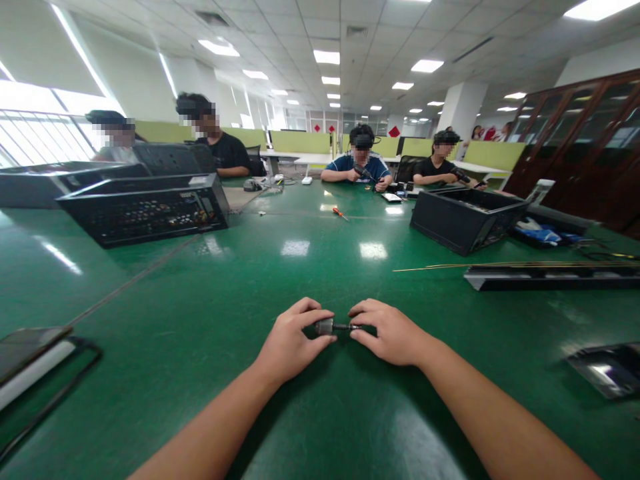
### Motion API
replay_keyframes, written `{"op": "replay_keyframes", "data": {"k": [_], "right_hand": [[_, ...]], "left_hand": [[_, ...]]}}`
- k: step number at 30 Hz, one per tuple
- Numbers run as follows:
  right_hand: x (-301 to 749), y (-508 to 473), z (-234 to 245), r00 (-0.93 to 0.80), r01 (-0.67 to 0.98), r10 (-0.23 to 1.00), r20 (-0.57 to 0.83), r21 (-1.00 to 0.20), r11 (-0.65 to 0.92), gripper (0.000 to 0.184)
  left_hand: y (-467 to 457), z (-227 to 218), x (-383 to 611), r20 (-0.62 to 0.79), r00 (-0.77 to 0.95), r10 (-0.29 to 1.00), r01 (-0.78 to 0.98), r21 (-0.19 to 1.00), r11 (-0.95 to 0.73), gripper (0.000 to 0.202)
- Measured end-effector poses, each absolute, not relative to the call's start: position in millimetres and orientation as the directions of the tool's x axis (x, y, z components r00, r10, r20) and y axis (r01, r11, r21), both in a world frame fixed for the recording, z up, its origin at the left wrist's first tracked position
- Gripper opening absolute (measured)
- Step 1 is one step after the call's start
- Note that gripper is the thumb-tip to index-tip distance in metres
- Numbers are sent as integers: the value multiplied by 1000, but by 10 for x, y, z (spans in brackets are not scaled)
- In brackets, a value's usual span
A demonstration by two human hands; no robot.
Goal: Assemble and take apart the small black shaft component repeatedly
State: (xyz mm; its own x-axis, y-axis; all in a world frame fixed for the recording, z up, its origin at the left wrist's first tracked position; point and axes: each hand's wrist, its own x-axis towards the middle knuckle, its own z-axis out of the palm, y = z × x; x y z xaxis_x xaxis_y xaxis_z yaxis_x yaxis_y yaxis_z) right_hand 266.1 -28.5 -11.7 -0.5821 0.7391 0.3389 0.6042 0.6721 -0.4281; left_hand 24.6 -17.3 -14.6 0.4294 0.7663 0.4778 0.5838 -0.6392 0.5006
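Note:
Both my hands rest on the green table (280, 400), meeting in the middle near its front. My left hand (293, 340) is closed, pinching a small silver cylindrical part (324, 327) between thumb and fingers. A thin dark shaft (345, 327) sticks out of that part to the right. My right hand (387, 330) is closed on the shaft's other end; what it holds there is mostly hidden by the fingers. The part sits just above or on the table surface; I cannot tell which.
An open black computer case (145, 210) lies at the far left, another black case (465, 217) at the far right. A black panel (550, 277) with thin rods lies to the right. A small screwdriver (340, 213) lies mid-table. A dark tray (35, 360) sits at left. Several people sit across the table.

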Motion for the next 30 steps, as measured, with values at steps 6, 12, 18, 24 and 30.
{"op": "replay_keyframes", "data": {"k": [6,12,18,24,30], "right_hand": [[2685,-281,-114,-573,611,742,348,-422,670,20],[2695,-285,-92,-573,618,747,336,-421,664,21],[2700,-281,-93,-573,615,745,341,-422,666,21],[2719,-269,-102,-578,616,745,334,-421,666,19],[2731,-266,-107,-574,616,749,331,-429,661,18]], "left_hand": [[-156,-132,232,497,415,762,591,489,-641,29],[-159,-125,231,495,415,763,592,490,-640,29],[-172,-108,229,495,412,765,591,493,-638,28],[-162,-102,231,492,412,767,589,498,-636,28],[-163,-109,228,486,414,770,586,504,-634,29]]}}
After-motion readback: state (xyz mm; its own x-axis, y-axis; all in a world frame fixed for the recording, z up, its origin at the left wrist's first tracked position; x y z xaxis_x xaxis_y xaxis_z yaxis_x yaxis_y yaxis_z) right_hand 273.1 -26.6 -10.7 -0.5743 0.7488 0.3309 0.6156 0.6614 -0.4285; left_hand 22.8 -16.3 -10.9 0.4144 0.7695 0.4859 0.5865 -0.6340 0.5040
